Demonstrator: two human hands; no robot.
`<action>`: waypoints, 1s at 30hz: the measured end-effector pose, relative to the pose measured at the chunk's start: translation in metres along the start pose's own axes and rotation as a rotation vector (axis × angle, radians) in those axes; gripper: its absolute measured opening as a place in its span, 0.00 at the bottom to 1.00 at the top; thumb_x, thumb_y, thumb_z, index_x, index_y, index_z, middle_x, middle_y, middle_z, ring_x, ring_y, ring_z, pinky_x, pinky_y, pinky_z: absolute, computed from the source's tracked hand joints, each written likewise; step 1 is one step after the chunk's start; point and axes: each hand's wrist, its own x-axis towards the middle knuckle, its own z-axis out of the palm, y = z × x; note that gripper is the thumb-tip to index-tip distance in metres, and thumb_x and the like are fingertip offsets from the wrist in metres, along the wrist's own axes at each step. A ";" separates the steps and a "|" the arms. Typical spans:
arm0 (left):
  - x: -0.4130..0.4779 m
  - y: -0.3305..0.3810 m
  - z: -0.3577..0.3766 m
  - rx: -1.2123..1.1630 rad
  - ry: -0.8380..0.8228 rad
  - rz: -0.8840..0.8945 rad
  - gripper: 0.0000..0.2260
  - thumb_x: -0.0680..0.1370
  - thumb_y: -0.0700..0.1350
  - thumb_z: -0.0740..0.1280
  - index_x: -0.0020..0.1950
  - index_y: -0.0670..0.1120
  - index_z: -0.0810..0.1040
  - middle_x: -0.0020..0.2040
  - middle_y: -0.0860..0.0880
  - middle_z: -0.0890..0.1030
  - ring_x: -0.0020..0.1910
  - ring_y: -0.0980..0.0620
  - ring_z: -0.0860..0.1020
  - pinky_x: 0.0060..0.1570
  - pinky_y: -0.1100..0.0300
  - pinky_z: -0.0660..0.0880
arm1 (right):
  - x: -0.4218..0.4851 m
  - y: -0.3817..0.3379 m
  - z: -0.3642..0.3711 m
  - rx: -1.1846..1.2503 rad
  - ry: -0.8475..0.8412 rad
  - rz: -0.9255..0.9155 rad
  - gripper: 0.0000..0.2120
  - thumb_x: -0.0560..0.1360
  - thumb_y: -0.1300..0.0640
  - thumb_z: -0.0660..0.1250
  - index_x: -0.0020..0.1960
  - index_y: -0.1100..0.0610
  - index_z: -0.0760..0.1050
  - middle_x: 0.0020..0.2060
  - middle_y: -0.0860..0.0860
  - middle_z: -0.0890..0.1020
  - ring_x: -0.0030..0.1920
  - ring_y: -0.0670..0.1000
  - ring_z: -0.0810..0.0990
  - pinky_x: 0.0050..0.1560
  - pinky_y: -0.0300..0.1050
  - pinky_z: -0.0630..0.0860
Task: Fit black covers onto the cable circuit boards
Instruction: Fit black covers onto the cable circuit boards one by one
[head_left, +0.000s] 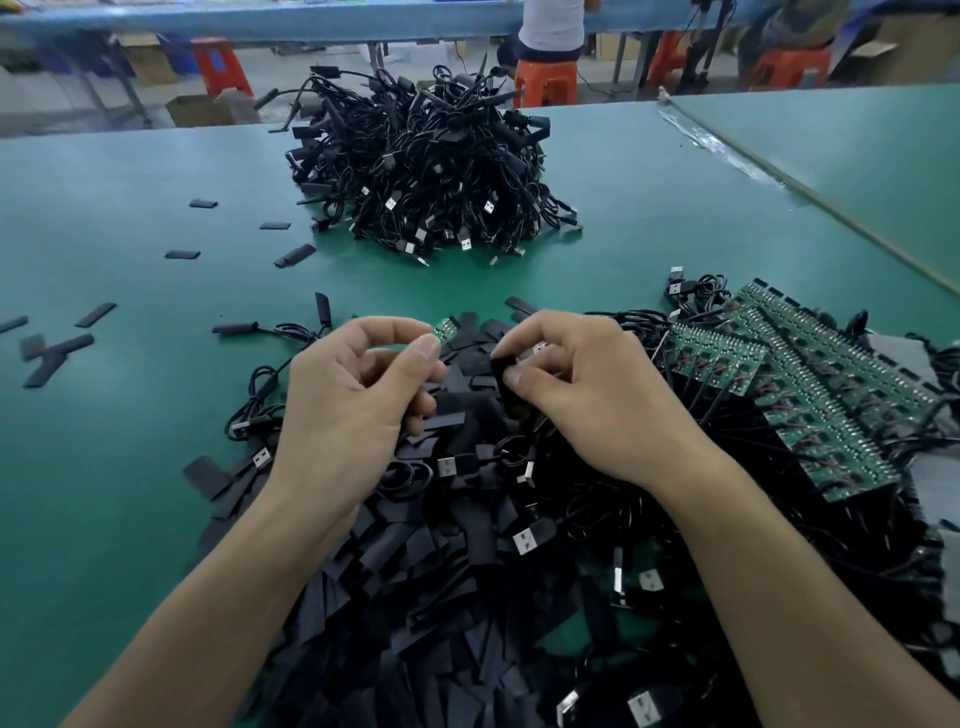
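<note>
Left hand (353, 395) is held above the table (130, 467), near the middle of its near edge, thumb and forefinger pinching a small green board (445, 329). The board's end sticks up past the fingertips. The other fingers are curled in.

Right hand (587, 395) is just beside it, thumb and forefinger pinching a black cover (501, 366). Cover and board are close but not joined; I cannot tell if they touch.

Under both hands a cover pile (415, 597) runs down to the near edge, mixed with black USB cables (524, 540).

Toward the right edge lie green board panels (810, 384), overlapping, on top of more cables.

Toward the far edge, about mid-table, sits a big cable heap (426, 176), plugs pointing out at its base.

Loose covers (57, 348) are scattered toward the left edge, well apart from the pile.

A strip (810, 192) runs diagonally across the far right corner.

Beyond the far edge a person sits on an orange stool (545, 80) at another bench, with a second stool (221, 65) and a cardboard box (200, 109) on the floor.
</note>
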 end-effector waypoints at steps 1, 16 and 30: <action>-0.001 -0.001 0.000 0.007 -0.004 -0.009 0.02 0.78 0.41 0.70 0.47 0.48 0.81 0.35 0.49 0.83 0.29 0.57 0.77 0.29 0.67 0.74 | 0.001 -0.001 0.000 0.063 0.007 0.002 0.08 0.76 0.60 0.71 0.45 0.47 0.79 0.33 0.44 0.83 0.32 0.37 0.78 0.36 0.26 0.70; -0.008 0.005 0.009 -0.098 -0.144 -0.041 0.02 0.71 0.48 0.72 0.39 0.54 0.82 0.39 0.43 0.86 0.36 0.48 0.86 0.32 0.63 0.78 | 0.001 -0.006 -0.002 0.527 -0.043 0.038 0.09 0.73 0.68 0.74 0.44 0.55 0.80 0.32 0.52 0.84 0.33 0.51 0.84 0.33 0.38 0.76; -0.005 0.000 0.006 -0.055 -0.111 0.004 0.05 0.73 0.44 0.73 0.45 0.45 0.80 0.33 0.43 0.84 0.29 0.51 0.81 0.30 0.64 0.78 | 0.000 -0.003 0.002 0.207 -0.032 -0.082 0.11 0.67 0.60 0.80 0.48 0.53 0.86 0.39 0.46 0.87 0.41 0.44 0.86 0.48 0.44 0.82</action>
